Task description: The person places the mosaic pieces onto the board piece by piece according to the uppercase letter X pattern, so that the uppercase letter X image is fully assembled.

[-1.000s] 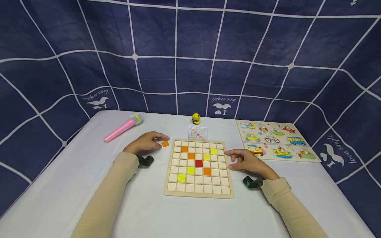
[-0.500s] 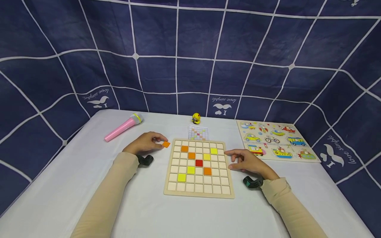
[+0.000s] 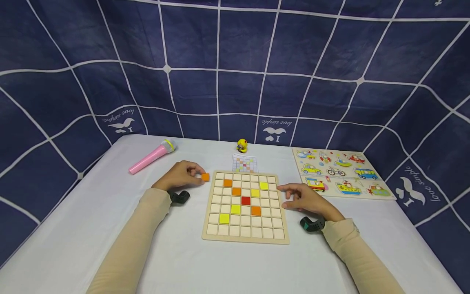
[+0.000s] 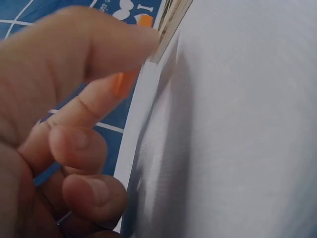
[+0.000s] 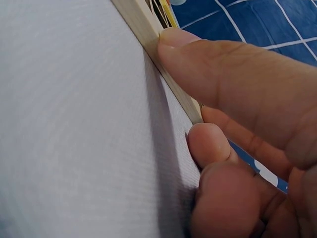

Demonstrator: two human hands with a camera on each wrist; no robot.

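Note:
Between thumb and index finger, my left hand [image 3: 181, 174] pinches an orange square tile [image 3: 205, 177], just off the left side of the wooden grid board [image 3: 246, 241]. The left wrist view shows the tile [image 4: 127, 83] standing on edge, partly behind the thumb. Orange and yellow tiles and one red tile [image 3: 245, 201] lie in a crossing diagonal pattern among the board's pale squares. My right hand [image 3: 306, 199] rests at the board's right edge, fingers loosely bent. In the right wrist view its thumb touches the board's wooden rim [image 5: 143, 29].
Behind the board lie a printed pattern card [image 3: 244, 163] and a small yellow duck toy [image 3: 242, 145]. A pink toy microphone [image 3: 152, 157] lies at the back left. A picture puzzle board [image 3: 343, 173] is at the back right, near the right hand. Dark blue gridded cloth [image 3: 235, 94] hangs behind the table.
The orange tile, flat beside the left fingers a second ago, has been pinched, lifted and turned upright slightly toward the board. The right hand stays put.

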